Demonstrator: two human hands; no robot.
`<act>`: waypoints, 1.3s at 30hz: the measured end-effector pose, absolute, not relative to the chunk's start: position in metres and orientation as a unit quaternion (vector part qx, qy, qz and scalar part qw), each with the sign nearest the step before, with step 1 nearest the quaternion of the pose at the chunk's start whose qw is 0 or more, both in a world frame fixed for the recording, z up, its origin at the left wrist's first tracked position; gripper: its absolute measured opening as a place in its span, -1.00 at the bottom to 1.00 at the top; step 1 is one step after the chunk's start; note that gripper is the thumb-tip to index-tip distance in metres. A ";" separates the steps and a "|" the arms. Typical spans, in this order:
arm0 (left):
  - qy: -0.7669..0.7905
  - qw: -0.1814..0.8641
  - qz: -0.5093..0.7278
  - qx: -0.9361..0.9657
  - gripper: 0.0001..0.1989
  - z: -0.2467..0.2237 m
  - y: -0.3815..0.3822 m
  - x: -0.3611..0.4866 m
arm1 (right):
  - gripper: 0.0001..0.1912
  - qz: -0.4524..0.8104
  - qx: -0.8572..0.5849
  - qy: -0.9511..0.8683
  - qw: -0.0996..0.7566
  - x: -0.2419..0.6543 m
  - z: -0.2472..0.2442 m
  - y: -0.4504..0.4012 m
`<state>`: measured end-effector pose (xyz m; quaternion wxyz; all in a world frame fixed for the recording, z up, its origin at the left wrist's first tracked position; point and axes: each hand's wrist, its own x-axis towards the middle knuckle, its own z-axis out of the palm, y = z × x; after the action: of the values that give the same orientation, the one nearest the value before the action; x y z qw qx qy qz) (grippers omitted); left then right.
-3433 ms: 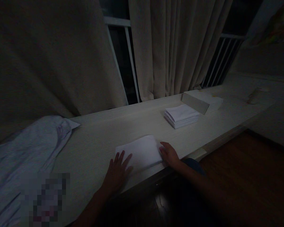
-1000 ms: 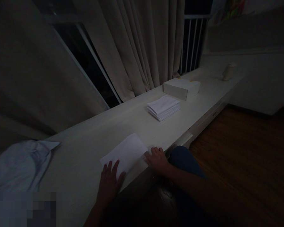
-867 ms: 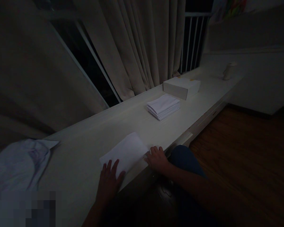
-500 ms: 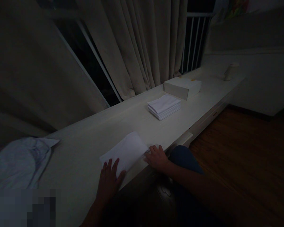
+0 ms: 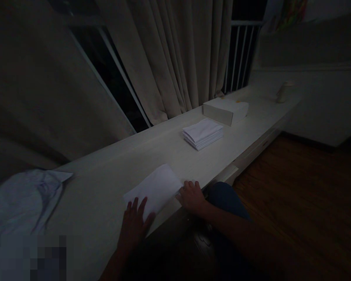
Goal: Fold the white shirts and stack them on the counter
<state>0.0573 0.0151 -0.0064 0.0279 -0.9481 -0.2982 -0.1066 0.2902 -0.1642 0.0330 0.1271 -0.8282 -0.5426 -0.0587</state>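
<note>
A folded white cloth (image 5: pixel 155 188) lies flat near the front edge of a long pale counter (image 5: pixel 111 164). My left hand (image 5: pixel 134 224) rests flat on the cloth's near left corner, fingers spread. My right hand (image 5: pixel 191 197) sits at the cloth's right end with its fingers curled on the edge. Farther along the counter stands a neat stack of folded white cloths (image 5: pixel 203 133).
A white box (image 5: pixel 225 110) sits behind the stack, and a small pale cup (image 5: pixel 281 92) stands at the far end. A crumpled pale garment (image 5: pixel 20 203) lies at the left. Curtains (image 5: pixel 175 58) hang behind the counter. Dark wooden floor (image 5: pixel 295 195) lies to the right.
Since the oldest frame the view has swung to the right and the cloth looks flatter. Over the last second both hands have stayed on the cloth, almost still.
</note>
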 end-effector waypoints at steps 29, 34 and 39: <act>-0.318 0.070 -0.077 -0.942 -0.36 0.033 -0.011 0.134 | -0.64 -0.069 -0.741 -0.603 0.288 0.322 0.006 -0.161; -0.325 0.061 -0.072 -0.941 -0.32 0.020 -0.018 0.134 | -0.58 -0.044 -0.735 -0.627 0.253 0.323 -0.003 -0.172; -0.329 0.035 -0.072 -0.941 -0.31 0.022 -0.012 0.132 | -0.60 -0.028 -0.734 -0.577 0.356 0.335 -0.005 -0.173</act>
<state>0.1319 -0.0121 0.0223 0.0350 -0.9410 -0.3289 -0.0717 0.3350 -0.1730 -0.0051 0.3564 -0.7341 -0.5773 -0.0280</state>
